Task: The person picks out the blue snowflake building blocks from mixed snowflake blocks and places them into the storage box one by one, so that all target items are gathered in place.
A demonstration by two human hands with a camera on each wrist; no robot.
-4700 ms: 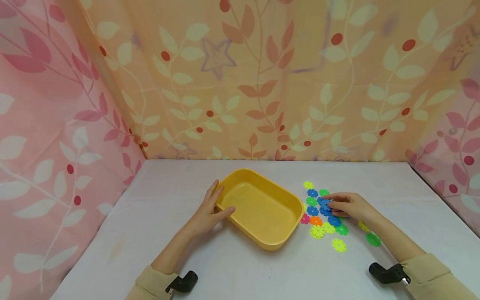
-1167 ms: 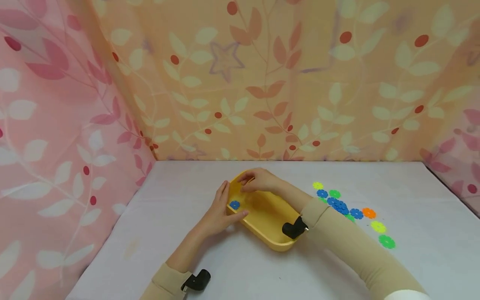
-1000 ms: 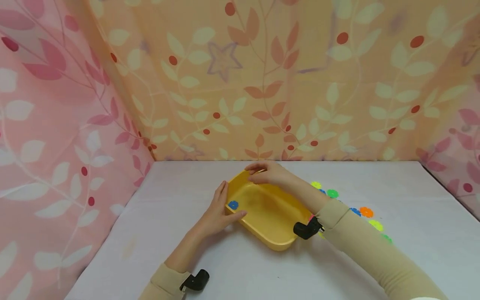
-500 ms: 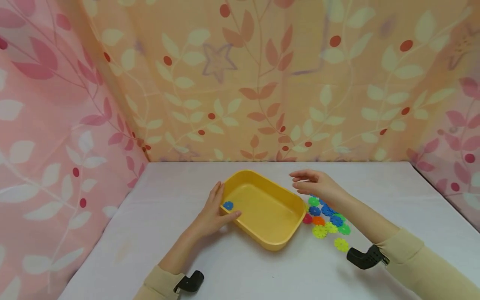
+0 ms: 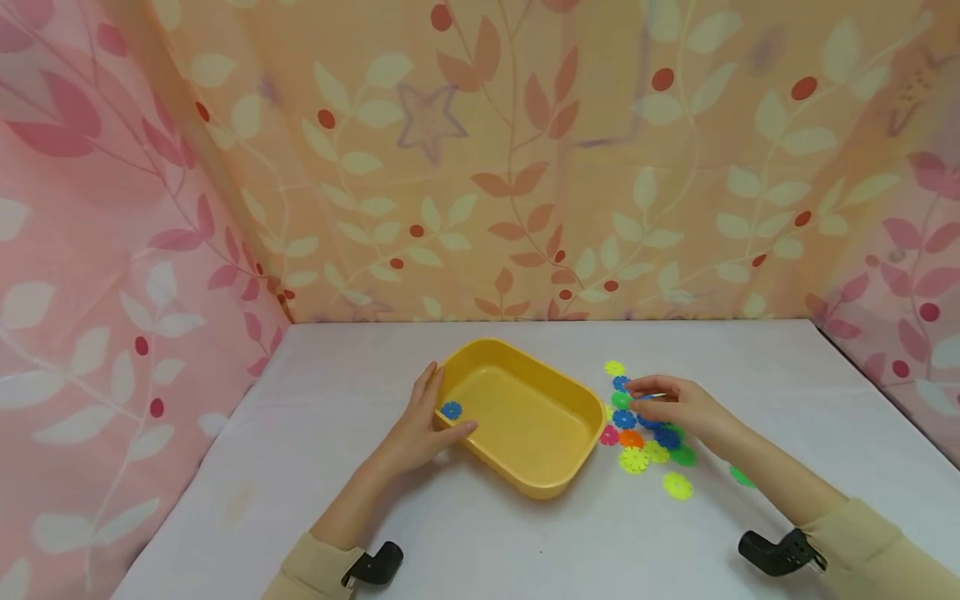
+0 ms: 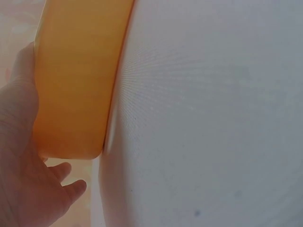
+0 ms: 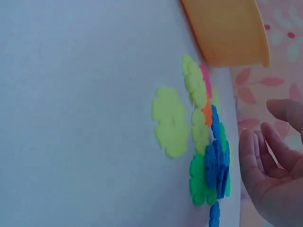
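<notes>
My left hand (image 5: 414,433) holds a yellow plastic tray (image 5: 525,425) at its near left corner, the thumb over the rim and the fingers along the outside. Inside that corner lies a blue snowflake disc (image 5: 452,410). To the right of the tray, my right hand (image 5: 686,410) hovers over a cluster of snowflake discs, fingers loosely bent and nothing between them. In the right wrist view its fingertips (image 7: 247,139) are apart from the stacked blue discs (image 7: 215,165). The hand partly hides the blue discs in the head view.
Around the blue pile lie yellow discs (image 5: 634,460), an orange disc (image 5: 632,439), a pink disc (image 5: 610,435) and green discs (image 5: 683,455). A single yellow disc (image 5: 678,486) lies nearer. A white cloth (image 5: 360,350) covers the table; a patterned curtain (image 5: 510,167) stands behind.
A blue disc now lies in the tray, absent in the oldest frame. My right hand has moved from over the tray back right to the discs. My left hand stays at the tray corner.
</notes>
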